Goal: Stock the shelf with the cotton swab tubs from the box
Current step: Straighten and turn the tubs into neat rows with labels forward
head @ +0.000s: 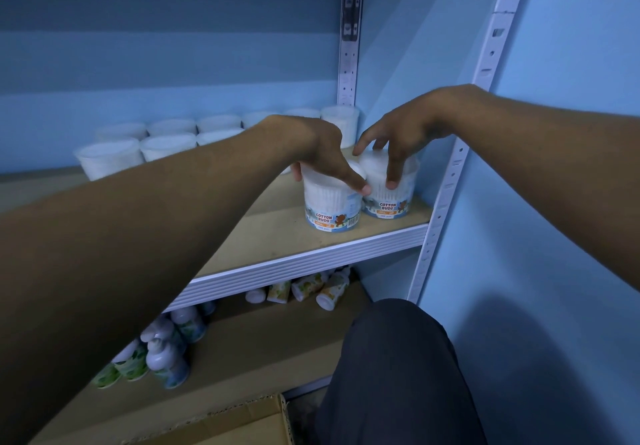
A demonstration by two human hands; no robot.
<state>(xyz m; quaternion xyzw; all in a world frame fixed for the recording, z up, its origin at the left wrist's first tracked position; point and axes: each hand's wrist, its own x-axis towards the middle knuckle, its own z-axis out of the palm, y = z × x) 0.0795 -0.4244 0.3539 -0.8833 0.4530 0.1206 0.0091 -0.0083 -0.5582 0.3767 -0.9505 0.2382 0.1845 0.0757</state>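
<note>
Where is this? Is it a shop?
Probably a shop's stockroom or store aisle: a metal rack shelf holds rows of identical cotton bud tubs, pump bottles fill the shelf below, and an open cardboard box sits beneath.

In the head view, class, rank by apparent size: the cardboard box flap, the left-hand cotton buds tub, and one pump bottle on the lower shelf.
1. Cardboard box flap, though nearness to the camera enlarges it.
2. Cotton buds tub and pump bottle look alike; not ranked.
</note>
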